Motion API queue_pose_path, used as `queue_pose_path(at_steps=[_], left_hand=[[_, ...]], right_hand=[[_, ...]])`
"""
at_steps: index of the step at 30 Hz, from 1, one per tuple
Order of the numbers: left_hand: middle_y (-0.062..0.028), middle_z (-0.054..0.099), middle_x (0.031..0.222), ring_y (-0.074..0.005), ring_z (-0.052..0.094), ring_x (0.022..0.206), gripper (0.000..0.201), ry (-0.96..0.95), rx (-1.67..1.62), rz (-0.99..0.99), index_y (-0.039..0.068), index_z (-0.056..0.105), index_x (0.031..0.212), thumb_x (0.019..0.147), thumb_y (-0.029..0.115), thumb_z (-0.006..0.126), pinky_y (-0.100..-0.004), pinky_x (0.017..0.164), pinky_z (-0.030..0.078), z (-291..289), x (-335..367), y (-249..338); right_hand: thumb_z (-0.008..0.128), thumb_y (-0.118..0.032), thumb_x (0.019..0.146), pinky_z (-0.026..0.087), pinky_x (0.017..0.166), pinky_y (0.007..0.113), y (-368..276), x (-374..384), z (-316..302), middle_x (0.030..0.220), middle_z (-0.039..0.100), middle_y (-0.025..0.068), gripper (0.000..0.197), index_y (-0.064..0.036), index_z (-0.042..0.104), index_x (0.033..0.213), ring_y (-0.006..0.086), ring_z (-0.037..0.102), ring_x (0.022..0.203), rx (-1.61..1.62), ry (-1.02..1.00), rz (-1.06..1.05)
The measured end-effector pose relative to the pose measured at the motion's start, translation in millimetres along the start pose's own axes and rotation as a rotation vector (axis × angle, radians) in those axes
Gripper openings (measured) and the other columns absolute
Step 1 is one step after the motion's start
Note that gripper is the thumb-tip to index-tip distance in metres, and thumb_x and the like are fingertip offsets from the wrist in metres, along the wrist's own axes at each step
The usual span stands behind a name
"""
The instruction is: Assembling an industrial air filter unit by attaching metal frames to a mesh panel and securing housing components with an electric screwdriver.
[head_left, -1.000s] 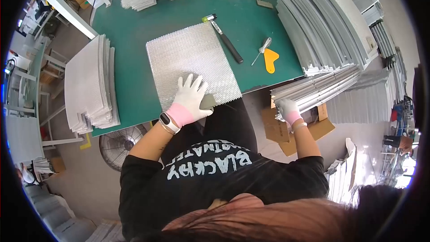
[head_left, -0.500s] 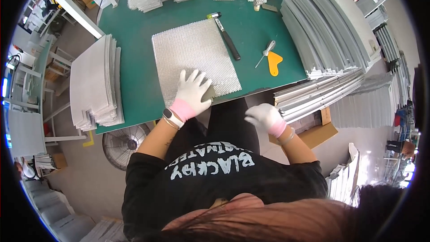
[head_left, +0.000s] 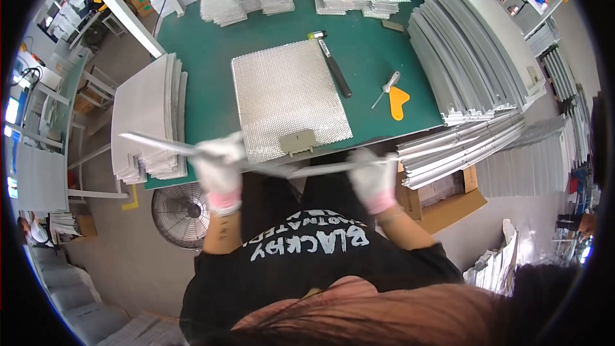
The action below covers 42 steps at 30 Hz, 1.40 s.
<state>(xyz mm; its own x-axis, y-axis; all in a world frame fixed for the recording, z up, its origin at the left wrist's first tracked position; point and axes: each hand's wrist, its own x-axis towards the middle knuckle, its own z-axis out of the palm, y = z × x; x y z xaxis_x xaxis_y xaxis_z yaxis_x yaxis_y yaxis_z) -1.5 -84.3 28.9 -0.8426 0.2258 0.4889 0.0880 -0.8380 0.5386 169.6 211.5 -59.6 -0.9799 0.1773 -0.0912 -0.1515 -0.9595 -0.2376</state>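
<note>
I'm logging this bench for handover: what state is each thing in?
Left hand: gripping pale strip, blurred
Right hand: gripping pale strip, blurred
Mesh panel: lying flat
Grey-green block: resting on panel
Hammer: lying down
Screwdriver: lying down
Yellow scraper: lying flat
Cardboard box: open
Floor fan: spinning or not, unclear

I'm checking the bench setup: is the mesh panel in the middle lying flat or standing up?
Flat: the mesh panel lies spread on the green bench, a grey-green block at its near edge.
</note>
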Motion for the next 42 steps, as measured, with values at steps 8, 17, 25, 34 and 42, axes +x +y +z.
queue_pose_path(at_steps=[8, 17, 25, 34, 42], left_hand=[[-0.0136, 0.066, 0.074, -0.0090, 0.045, 0.049, 0.065, 0.192, 0.835, -0.365, 0.003, 0.057, 0.080, 0.101, 0.060, 0.036, -0.0228, 0.045, 0.036, -33, -68, 68], [-0.0079, 0.062, 0.070, -0.0081, 0.047, 0.053, 0.052, 0.258, 0.703, -0.448, 0.001, 0.057, 0.090, 0.104, 0.048, 0.042, -0.0238, 0.050, 0.041, -28, -130, 12], [-0.0316, 0.033, 0.148, -0.0403, 0.027, 0.144, 0.069, -0.068, 1.645, -0.045, -0.012, 0.033, 0.144, 0.092, 0.023, 0.062, -0.0436, 0.119, 0.020, 10, -17, 2], [-0.0366, 0.057, 0.122, -0.0465, 0.055, 0.118, 0.065, 0.152, 1.530, -0.528, -0.012, 0.050, 0.127, 0.095, 0.044, 0.058, -0.0442, 0.102, 0.044, -90, 113, -98], [-0.0170, 0.056, 0.135, -0.0268, 0.059, 0.118, 0.048, 0.128, 0.908, -0.704, 0.004, 0.044, 0.143, 0.102, 0.029, 0.046, -0.0374, 0.097, 0.048, -179, 123, -42]], right_hand=[[0.049, -0.028, 0.101, 0.043, 0.064, 0.030, -177, -46, 121, 0.075, 0.045, -0.0006, 0.025, -0.0122, 0.049, 0.082, 0.0132, 0.043, 0.065, -0.293, 0.402, -0.960], [0.060, -0.029, 0.098, 0.044, 0.062, 0.030, -19, 144, 159, 0.074, 0.050, 0.0012, 0.025, -0.0116, 0.051, 0.083, 0.0141, 0.048, 0.065, -0.260, 0.057, -0.235], [0.068, -0.025, 0.089, 0.051, 0.070, 0.033, 18, 213, 51, 0.079, 0.061, 0.0072, 0.023, -0.0040, 0.057, 0.088, 0.0213, 0.060, 0.070, -1.161, 0.201, -0.289], [0.074, -0.039, 0.074, 0.052, 0.086, 0.044, -11, 208, 41, 0.090, 0.068, 0.0200, 0.045, 0.0003, 0.064, 0.094, 0.0352, 0.067, 0.090, -1.956, 0.218, -0.193], [0.076, -0.039, 0.077, 0.053, 0.076, 0.039, -13, 209, 50, 0.084, 0.068, 0.0125, 0.040, -0.0024, 0.063, 0.089, 0.0223, 0.065, 0.079, -1.914, 0.032, -0.228]])
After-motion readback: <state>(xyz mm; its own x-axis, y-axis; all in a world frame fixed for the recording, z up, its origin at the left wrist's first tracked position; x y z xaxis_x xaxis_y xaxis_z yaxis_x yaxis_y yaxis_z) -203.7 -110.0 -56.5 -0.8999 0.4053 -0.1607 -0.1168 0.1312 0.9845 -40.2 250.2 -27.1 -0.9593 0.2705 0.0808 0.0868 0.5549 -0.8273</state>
